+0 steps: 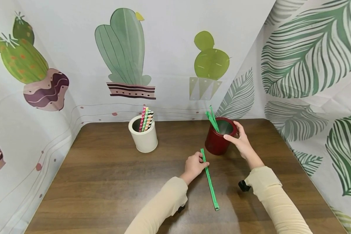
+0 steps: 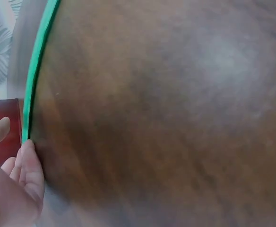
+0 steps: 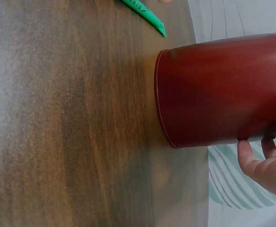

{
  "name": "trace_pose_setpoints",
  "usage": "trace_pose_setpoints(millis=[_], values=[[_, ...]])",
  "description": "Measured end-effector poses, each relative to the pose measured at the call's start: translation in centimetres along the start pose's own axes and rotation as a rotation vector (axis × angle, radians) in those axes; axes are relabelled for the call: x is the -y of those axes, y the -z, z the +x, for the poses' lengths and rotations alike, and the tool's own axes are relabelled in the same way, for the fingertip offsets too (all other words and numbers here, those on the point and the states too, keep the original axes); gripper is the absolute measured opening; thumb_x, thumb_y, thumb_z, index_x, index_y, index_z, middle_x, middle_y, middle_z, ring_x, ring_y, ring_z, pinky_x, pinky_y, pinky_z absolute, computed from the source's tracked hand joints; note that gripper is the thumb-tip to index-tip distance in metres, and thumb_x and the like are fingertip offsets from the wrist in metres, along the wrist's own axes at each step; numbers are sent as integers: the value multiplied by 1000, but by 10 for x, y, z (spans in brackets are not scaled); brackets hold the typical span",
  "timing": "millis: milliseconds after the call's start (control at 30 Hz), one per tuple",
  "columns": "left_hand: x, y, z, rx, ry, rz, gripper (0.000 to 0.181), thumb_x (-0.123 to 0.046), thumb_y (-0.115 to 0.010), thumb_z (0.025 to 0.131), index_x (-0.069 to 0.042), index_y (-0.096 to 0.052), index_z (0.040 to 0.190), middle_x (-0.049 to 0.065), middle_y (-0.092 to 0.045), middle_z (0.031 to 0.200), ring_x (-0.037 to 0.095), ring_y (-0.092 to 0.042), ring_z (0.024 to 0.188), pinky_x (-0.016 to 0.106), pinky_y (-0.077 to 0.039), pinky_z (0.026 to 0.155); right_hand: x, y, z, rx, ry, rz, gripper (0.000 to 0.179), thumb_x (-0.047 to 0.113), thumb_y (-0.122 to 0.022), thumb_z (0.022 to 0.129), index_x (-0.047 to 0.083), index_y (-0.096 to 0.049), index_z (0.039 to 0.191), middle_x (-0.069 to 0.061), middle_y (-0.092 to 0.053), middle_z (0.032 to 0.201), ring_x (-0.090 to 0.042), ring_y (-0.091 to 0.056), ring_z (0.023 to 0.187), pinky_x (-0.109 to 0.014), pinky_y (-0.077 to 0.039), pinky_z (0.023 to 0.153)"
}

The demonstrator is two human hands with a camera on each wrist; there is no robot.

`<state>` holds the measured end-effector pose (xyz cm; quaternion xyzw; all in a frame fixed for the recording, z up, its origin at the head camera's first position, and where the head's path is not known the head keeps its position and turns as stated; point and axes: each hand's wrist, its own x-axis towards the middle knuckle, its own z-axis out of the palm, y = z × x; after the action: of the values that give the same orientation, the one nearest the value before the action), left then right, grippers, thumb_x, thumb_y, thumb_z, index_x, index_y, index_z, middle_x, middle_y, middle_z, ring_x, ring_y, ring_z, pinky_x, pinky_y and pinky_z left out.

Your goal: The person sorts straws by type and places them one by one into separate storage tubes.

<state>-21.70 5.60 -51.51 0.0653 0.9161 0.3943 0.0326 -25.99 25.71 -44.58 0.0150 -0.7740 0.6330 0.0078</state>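
In the head view my left hand [image 1: 194, 166] pinches a green-wrapped straw [image 1: 211, 188] near its far end, and the straw's other end points toward me over the table. The left wrist view also shows the straw [image 2: 34, 71] running up from the fingertips. My right hand [image 1: 242, 144] grips a dark red cup [image 1: 214, 143] from its right side, thumb at the rim and fingers round the back. The cup stands upright, with several green straws [image 1: 213, 122] leaning out to the left. The right wrist view shows fingers [image 3: 246, 158] against the cup's side.
A white cup [image 1: 146, 139] with several patterned straws [image 1: 146, 120] stands to the left at the back of the brown wooden table [image 1: 105, 182]. A cloth [image 1: 169, 58] printed with cacti and leaves hangs close behind the table.
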Motion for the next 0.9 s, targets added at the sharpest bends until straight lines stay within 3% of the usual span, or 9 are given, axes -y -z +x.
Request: trace_pose_setpoints(millis=[300, 533, 700, 800, 900], values=[[-5, -4, -6, -58, 2, 112, 29, -33, -72, 71, -15, -59, 90, -7, -63, 79, 11, -59, 68, 22, -40, 51, 0, 1, 1, 4, -14, 0, 78, 10, -59, 83, 15, -9, 142, -11, -16, 144, -25, -19, 129, -24, -31, 91], [-9, -11, -6, -85, 22, 219, 30, -38, -71, 70, -15, -54, 77, -5, -48, 64, 11, -47, 53, 23, -33, 43, -1, 2, 0, 17, -12, -8, 78, 13, -59, 83, 15, -8, 142, -10, -16, 144, -25, -18, 131, -38, -28, 99], [-11, -15, -4, -100, 45, 281, 28, -37, -71, 70, -15, -53, 74, -4, -44, 61, 13, -46, 50, 25, -34, 42, 0, 2, 0, 21, -18, -3, 77, 12, -58, 83, 16, -8, 142, -10, -16, 144, -25, -19, 130, -30, -31, 94], [-11, -15, -3, -105, 58, 280, 24, -31, -70, 72, -15, -52, 70, -3, -46, 61, 15, -48, 51, 26, -35, 41, 5, 1, -2, 24, -20, 3, 77, 9, -57, 83, 13, -7, 141, -13, -15, 144, -27, -19, 130, -24, -31, 90], [-11, -14, -3, -112, 63, 268, 20, -22, -67, 72, -15, -49, 66, -2, -47, 60, 17, -50, 52, 26, -35, 41, 12, -2, -6, 22, -18, 2, 76, 8, -56, 83, 9, -7, 141, -15, -14, 144, -28, -18, 130, -26, -30, 92]])
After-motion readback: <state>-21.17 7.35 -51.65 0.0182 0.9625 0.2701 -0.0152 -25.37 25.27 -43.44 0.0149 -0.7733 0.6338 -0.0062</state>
